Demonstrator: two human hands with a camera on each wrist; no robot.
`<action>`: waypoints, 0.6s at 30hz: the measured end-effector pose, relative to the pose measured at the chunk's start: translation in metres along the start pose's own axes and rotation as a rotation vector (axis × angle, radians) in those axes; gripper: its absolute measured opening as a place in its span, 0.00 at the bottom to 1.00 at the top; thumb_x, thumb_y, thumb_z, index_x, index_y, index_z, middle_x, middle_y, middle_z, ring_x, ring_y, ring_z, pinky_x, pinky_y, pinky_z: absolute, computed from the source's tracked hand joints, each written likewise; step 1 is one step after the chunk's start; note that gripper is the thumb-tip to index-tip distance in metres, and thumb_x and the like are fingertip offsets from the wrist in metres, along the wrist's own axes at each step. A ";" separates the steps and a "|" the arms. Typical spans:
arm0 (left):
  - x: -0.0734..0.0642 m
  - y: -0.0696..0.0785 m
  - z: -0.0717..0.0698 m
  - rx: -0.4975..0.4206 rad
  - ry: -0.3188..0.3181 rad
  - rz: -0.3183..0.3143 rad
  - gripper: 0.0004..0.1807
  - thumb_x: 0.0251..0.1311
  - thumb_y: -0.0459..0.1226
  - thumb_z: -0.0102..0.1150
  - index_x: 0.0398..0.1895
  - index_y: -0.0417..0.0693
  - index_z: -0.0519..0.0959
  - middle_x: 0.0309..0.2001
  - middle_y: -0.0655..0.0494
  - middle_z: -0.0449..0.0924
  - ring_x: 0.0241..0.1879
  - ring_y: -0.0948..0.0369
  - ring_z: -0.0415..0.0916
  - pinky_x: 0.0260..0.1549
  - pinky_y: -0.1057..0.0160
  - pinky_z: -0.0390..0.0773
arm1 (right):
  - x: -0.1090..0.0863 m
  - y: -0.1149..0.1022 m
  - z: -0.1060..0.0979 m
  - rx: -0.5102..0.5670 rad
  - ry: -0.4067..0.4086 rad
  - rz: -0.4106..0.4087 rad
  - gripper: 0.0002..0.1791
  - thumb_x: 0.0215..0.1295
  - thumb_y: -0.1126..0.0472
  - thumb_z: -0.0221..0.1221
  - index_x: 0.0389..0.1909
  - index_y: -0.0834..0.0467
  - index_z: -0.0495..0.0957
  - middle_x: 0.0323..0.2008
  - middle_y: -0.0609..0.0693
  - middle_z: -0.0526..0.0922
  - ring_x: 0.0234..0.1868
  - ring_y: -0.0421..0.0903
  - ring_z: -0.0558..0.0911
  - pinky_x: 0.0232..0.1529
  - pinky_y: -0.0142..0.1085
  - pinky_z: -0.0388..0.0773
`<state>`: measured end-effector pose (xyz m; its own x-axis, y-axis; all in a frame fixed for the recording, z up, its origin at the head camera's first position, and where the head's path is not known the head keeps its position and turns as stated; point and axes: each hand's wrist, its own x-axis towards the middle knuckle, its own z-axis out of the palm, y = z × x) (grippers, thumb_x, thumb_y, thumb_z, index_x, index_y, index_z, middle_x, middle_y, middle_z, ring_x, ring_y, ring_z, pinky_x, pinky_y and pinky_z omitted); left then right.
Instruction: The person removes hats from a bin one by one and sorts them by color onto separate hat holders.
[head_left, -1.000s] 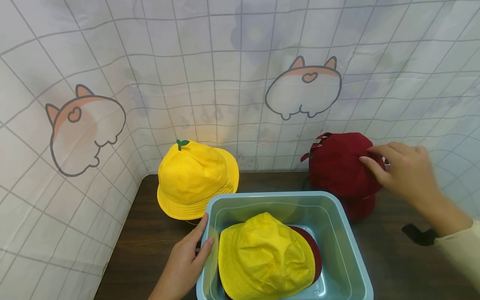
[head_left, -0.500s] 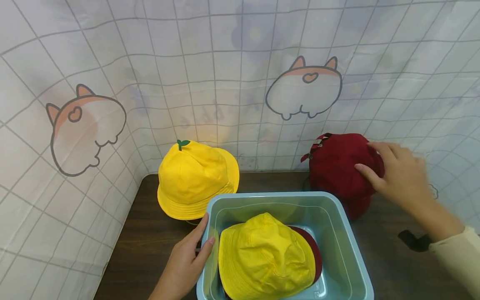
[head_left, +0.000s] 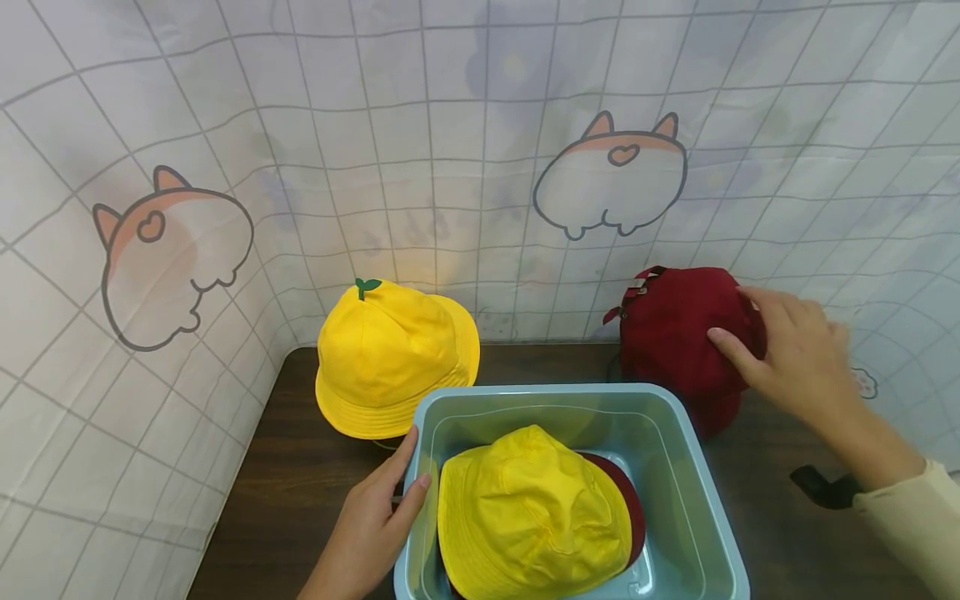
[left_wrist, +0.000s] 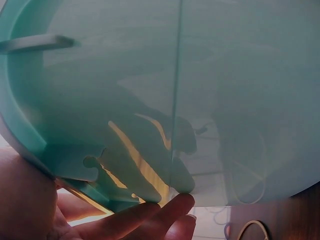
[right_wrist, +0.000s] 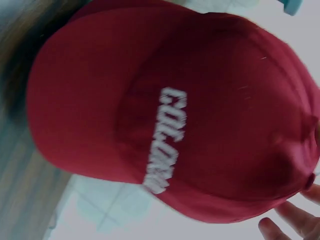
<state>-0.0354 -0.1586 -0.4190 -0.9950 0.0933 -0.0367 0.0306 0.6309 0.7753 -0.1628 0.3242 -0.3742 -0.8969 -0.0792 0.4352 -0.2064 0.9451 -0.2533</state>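
Observation:
My right hand (head_left: 806,354) holds the crown of a dark red baseball cap (head_left: 682,333), thumb on the near side and fingers behind. The right wrist view shows white lettering on the front of this red cap (right_wrist: 210,130) and fingertips at its crown. A light blue plastic tub (head_left: 547,390) stands in front. My left hand (head_left: 367,517) grips its left rim, thumb over the edge; in the left wrist view the fingers (left_wrist: 145,220) lie against its outer wall. Inside the tub, a yellow bucket hat (head_left: 532,508) lies over a dark red brim (head_left: 628,508).
Another yellow bucket hat (head_left: 390,354), with a green sprout on top, sits at the back left behind the tub. A dark wooden table (head_left: 277,467) carries everything. A white grid-patterned curtain (head_left: 420,125) hangs close behind and along the left.
My right hand has moved slightly left and further onto the red cap, whose brim has shifted a little left. The left hand and tub have stayed nearly still.

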 end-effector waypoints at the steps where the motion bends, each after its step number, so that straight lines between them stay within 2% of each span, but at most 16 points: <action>1: 0.000 0.000 0.000 0.000 0.001 0.001 0.34 0.75 0.41 0.57 0.80 0.61 0.58 0.75 0.55 0.66 0.63 0.59 0.77 0.51 0.61 0.83 | 0.000 -0.003 -0.002 0.003 0.016 -0.010 0.39 0.66 0.42 0.62 0.73 0.56 0.66 0.65 0.68 0.72 0.60 0.70 0.68 0.49 0.70 0.62; 4: 0.000 0.000 0.000 0.002 0.004 0.002 0.34 0.75 0.41 0.57 0.80 0.60 0.58 0.75 0.55 0.67 0.62 0.60 0.77 0.51 0.61 0.83 | 0.002 -0.019 -0.007 0.018 0.088 -0.073 0.38 0.63 0.45 0.64 0.71 0.57 0.69 0.64 0.66 0.75 0.60 0.69 0.71 0.50 0.70 0.64; 7: 0.000 0.000 0.000 -0.001 0.006 0.005 0.34 0.75 0.41 0.57 0.80 0.60 0.58 0.75 0.55 0.67 0.62 0.60 0.77 0.50 0.62 0.83 | 0.004 -0.038 -0.014 0.038 0.164 -0.181 0.36 0.60 0.47 0.64 0.68 0.58 0.72 0.61 0.64 0.78 0.58 0.67 0.74 0.50 0.69 0.68; 10: 0.000 -0.001 0.000 -0.008 0.005 0.004 0.34 0.75 0.41 0.57 0.80 0.61 0.58 0.75 0.54 0.67 0.61 0.59 0.78 0.49 0.63 0.83 | 0.005 -0.058 -0.019 0.057 0.195 -0.292 0.35 0.59 0.46 0.64 0.65 0.59 0.75 0.59 0.63 0.81 0.57 0.65 0.77 0.50 0.68 0.71; 13: 0.000 -0.001 0.000 -0.014 0.002 0.001 0.34 0.75 0.42 0.57 0.80 0.62 0.58 0.75 0.54 0.67 0.61 0.59 0.78 0.47 0.64 0.83 | 0.004 -0.077 -0.025 0.073 0.146 -0.383 0.34 0.62 0.43 0.63 0.64 0.58 0.76 0.58 0.61 0.83 0.55 0.63 0.79 0.50 0.65 0.72; 16: 0.000 -0.001 0.000 -0.017 -0.001 -0.003 0.33 0.75 0.43 0.56 0.80 0.62 0.58 0.75 0.55 0.66 0.61 0.59 0.78 0.47 0.65 0.83 | 0.003 -0.096 -0.028 0.077 0.075 -0.495 0.33 0.68 0.36 0.58 0.63 0.55 0.78 0.48 0.55 0.88 0.46 0.55 0.83 0.48 0.57 0.72; 18: 0.000 -0.001 0.000 -0.020 -0.002 -0.003 0.33 0.75 0.44 0.56 0.80 0.62 0.58 0.75 0.55 0.66 0.60 0.60 0.78 0.47 0.65 0.83 | 0.001 -0.107 -0.029 0.079 0.033 -0.582 0.33 0.72 0.32 0.50 0.63 0.52 0.78 0.41 0.49 0.89 0.38 0.47 0.83 0.45 0.51 0.71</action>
<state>-0.0359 -0.1593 -0.4201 -0.9949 0.0928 -0.0403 0.0255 0.6159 0.7874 -0.1309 0.2323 -0.3219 -0.6151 -0.5669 0.5480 -0.6906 0.7227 -0.0276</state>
